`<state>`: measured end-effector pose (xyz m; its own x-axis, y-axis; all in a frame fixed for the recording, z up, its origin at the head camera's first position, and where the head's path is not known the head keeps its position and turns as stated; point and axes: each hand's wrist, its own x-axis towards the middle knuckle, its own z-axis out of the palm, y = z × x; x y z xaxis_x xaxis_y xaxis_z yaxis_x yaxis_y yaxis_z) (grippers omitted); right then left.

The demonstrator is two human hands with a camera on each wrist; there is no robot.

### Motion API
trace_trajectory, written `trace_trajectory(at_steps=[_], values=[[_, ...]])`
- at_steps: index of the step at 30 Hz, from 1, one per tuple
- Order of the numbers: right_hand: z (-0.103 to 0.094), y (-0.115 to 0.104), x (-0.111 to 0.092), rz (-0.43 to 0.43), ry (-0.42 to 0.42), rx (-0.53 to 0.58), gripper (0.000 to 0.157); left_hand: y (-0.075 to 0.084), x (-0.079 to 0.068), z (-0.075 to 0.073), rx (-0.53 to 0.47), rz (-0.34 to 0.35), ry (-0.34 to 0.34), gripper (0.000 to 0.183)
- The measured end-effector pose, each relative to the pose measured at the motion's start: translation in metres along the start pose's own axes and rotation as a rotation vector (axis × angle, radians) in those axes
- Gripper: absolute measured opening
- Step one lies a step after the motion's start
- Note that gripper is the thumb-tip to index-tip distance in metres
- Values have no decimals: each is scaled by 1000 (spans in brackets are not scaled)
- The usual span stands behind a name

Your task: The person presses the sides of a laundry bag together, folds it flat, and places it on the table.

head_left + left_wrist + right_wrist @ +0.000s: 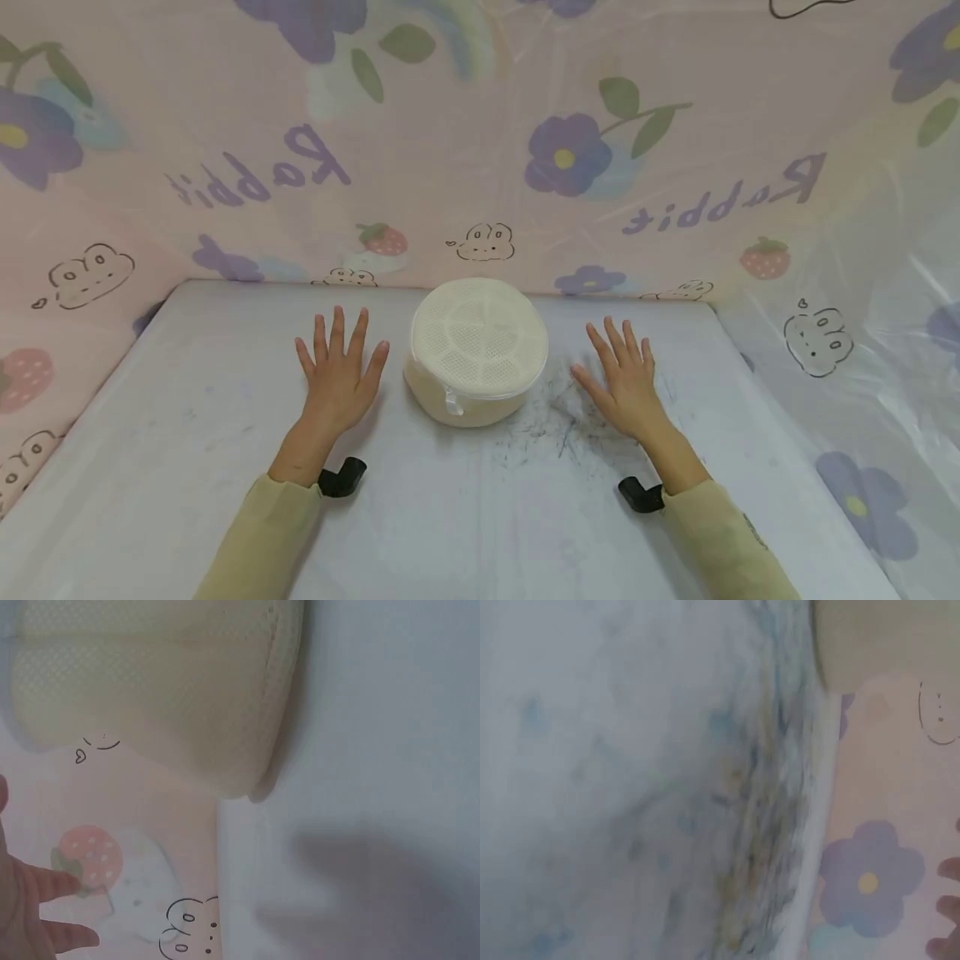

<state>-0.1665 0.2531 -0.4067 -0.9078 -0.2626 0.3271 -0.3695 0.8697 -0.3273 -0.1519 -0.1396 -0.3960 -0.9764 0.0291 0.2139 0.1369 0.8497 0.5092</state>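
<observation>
A round cream mesh laundry bag (480, 337) with a zipper around its top and a white pull tab (453, 402) stands on the white table. To its left my left hand (339, 383) is held with fingers spread, apart from the bag. On the other side my right hand (626, 387) is likewise spread and holds nothing. The left wrist view shows the bag's mesh side (150, 690) close up, with some left fingers (64, 885) at the edge. In the right wrist view, only right fingertips (949, 907) and a corner of the bag (885, 637) appear.
The white table (225, 400) bears dark smudges (570, 421) right of the bag. A printed curtain (465, 150) with flowers, strawberries and rabbits rises behind the table and along both sides. Black wrist pieces (342, 477) sit at both sleeve cuffs.
</observation>
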Motion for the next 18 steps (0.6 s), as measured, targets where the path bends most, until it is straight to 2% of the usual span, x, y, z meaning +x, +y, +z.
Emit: trace_trajectory(at_steps=[5,12,18], values=[[1,-8,3,28,48,204,52,6,0,2,-66,-6,39,70],[-1,-21,5,130,17,435,48,16,0,4,-219,-37,71,68],[-4,-37,13,250,-34,597,51,29,0,2,-327,-93,23,65]])
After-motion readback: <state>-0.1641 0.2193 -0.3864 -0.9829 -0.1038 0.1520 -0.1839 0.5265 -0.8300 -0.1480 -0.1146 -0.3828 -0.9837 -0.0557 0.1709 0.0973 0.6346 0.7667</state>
